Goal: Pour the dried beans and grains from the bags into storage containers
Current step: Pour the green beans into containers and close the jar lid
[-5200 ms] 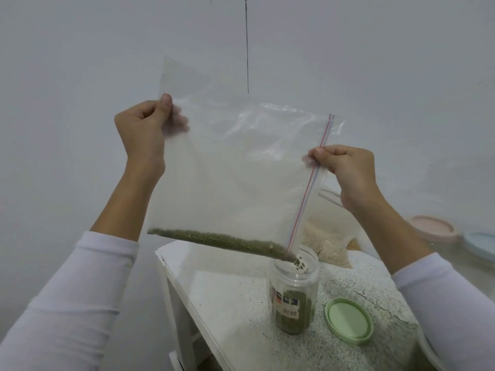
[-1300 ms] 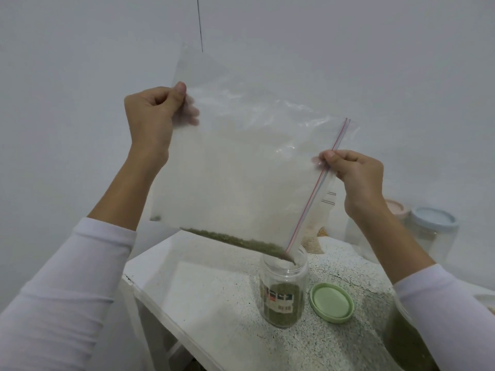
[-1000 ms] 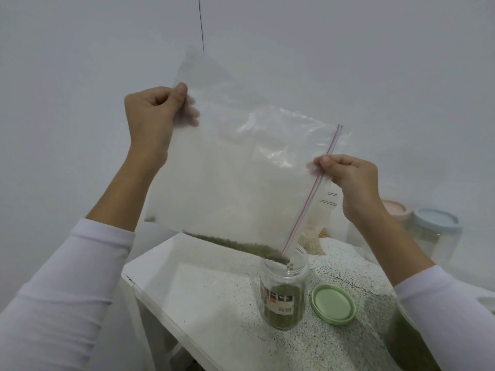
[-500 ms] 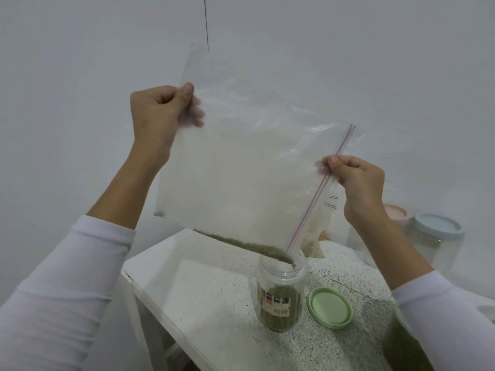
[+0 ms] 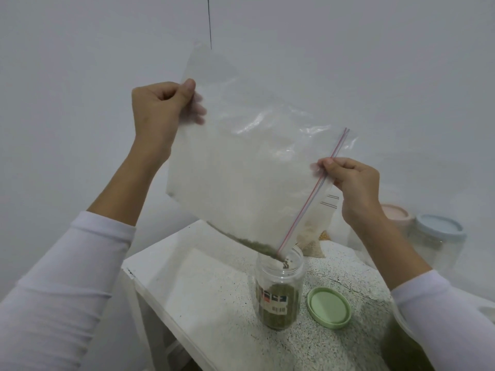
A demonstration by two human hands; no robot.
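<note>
Above the speckled table (image 5: 348, 341), the left hand (image 5: 156, 112) pinched the bottom corner of a clear zip bag (image 5: 241, 170) between thumb and curled fingers and held it high, while the right hand (image 5: 353, 186) pinched the red-striped zip edge lower down, thumb on the near side. Tilted that way, the bag ran downhill to its open lower corner, which sat right over the mouth of a clear jar (image 5: 278, 290). A thin band of small green beans (image 5: 246, 242), likely mung beans, lay along the bag's low edge, and a few were dropping from the corner into the jar.

To finish the pour well, the corner should probably stay inside the rim, with the left hand raised slowly so the last beans slide instead of rushing; a light shake may free any caught in the crease or behind the zip. The jar looked light and narrow, so bumping it with the bag could tip it.

That jar, standing upright with a label on its side, appeared over half full of the same green beans. Its green lid (image 5: 329, 307) lay flat just beside it on the table. Behind, another bag (image 5: 310, 236) held pale grains. Farther right stood a blue-lidded jar (image 5: 436, 245) and a pink-lidded one (image 5: 395, 214); what they held I could not tell.
</note>
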